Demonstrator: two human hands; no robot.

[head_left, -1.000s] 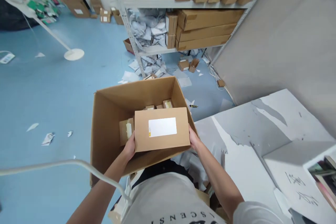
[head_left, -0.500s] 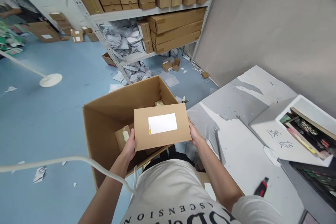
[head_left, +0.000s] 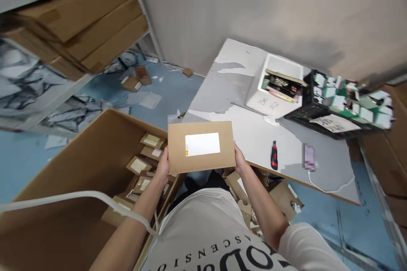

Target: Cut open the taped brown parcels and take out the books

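A flat brown cardboard box [head_left: 201, 163] with a white label [head_left: 202, 144] is held level in front of my waist. My left hand [head_left: 163, 165] grips its left edge and my right hand [head_left: 239, 159] its right edge, with the fingers partly hidden beneath. Below and to the left stands a large open carton [head_left: 73, 152], holding several small labelled cardboard boxes [head_left: 138, 165] along its right side. To the right is a white-topped table [head_left: 203, 101], its near left corner close behind the held box.
On the table lie a red and black box cutter [head_left: 274, 155], a blurred-out phone [head_left: 308, 157] on a cable, a white foam box [head_left: 254, 89] and a black crate [head_left: 318, 112] of green-white packs. Shelving [head_left: 140, 4] stands left. Discarded cardboard [head_left: 286, 199] lies under the table. A white cable [head_left: 79, 195] crosses my left arm.
My view and body have turned right, bringing the whole table and black crate into sight. The flat box has come along in both hands, away from over the carton toward the table.
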